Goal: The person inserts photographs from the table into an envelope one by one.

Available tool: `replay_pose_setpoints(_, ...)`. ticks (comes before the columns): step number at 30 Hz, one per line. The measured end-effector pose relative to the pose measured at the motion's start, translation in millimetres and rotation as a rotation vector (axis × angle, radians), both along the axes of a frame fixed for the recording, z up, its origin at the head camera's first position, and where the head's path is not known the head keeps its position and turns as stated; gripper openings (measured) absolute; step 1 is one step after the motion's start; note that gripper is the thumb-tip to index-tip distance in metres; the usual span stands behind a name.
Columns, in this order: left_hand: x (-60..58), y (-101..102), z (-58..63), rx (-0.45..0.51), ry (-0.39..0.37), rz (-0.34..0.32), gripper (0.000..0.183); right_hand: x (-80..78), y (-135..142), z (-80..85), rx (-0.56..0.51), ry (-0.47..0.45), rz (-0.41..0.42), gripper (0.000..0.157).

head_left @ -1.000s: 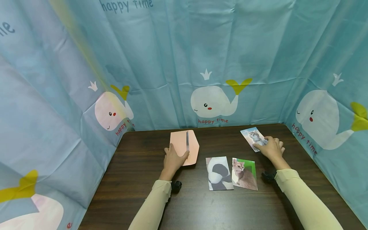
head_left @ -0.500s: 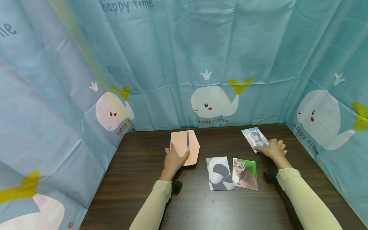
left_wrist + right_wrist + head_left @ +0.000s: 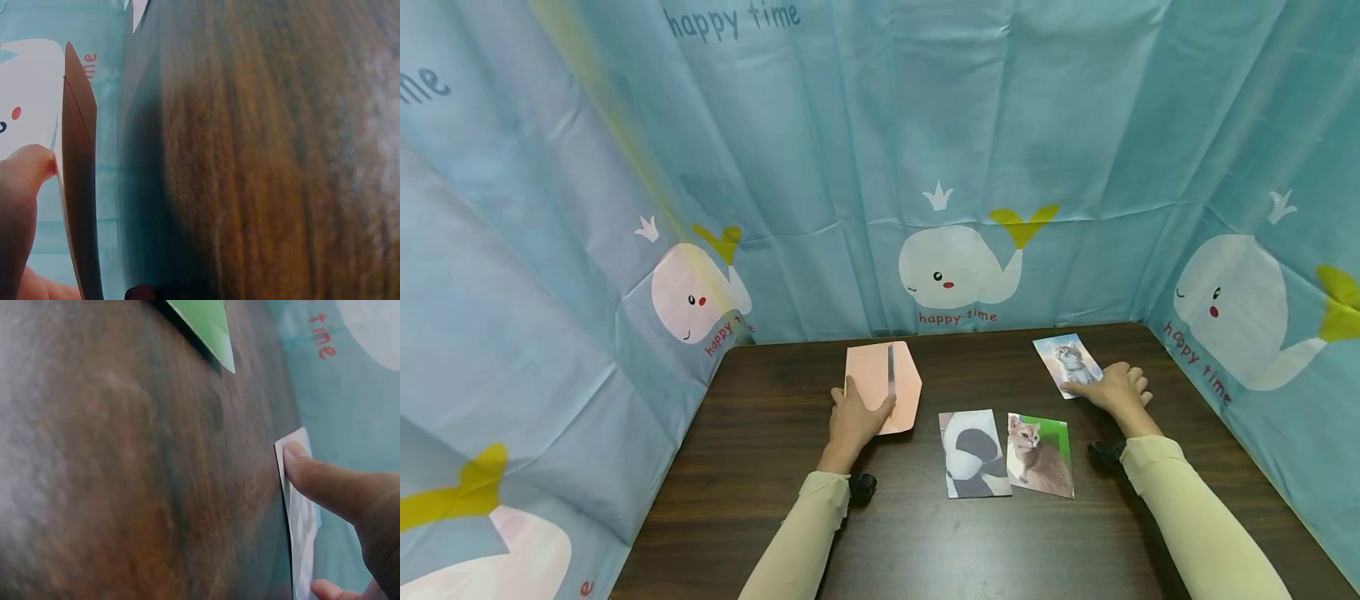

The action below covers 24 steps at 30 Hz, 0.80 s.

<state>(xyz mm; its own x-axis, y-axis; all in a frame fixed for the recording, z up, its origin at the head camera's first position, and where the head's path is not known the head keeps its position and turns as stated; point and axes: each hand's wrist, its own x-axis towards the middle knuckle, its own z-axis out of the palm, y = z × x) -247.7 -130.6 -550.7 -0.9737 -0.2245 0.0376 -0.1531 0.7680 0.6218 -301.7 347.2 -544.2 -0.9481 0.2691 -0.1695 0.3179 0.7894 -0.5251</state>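
Note:
My left hand [image 3: 852, 423] grips a pink envelope [image 3: 865, 372] with a dark strip at the back of the table. In the left wrist view the envelope [image 3: 81, 156] stands edge-on, a thumb [image 3: 31, 172] against one side and a shadow on the wood beside it. At the back right my right hand [image 3: 1118, 393] holds the lower right part of a kitten photo card [image 3: 1066, 357] between thumb and finger. The right wrist view has the thumb [image 3: 312, 472] on the card's face [image 3: 303, 525] and a fingertip [image 3: 325, 589] at its edge.
A panda photo card [image 3: 970, 450] and a brown cat card [image 3: 1033, 458] with a green background lie side by side in mid-table. Dark wooden table [image 3: 760, 450] surrounds them. A blue whale-print curtain [image 3: 820, 283] closes off the back and sides.
The kitten card has turned slightly and shifted a little right; my right fingers have slid off its upper right part and spread from the thumb. My left hand and the envelope have stayed put.

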Motion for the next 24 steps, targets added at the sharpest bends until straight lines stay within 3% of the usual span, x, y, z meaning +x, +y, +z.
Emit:
replay_pose_setpoints(13,0.7,1.4,-0.4,-0.004,0.003,-0.004,0.116,8.6,-4.8,-0.2,-0.052,0.064,0.022,0.1)
replay_pose_setpoints(18,-1.0,0.8,-0.9,-0.013,-0.001,-0.006,0.116,5.6,-7.3,3.5,-0.058,0.054,0.072,0.078)
replay_pose_setpoints(24,-1.7,-0.1,-1.3,-0.014,0.002,-0.009,0.117,1.2,-17.2,3.8,-0.184,0.073,0.065,0.048)
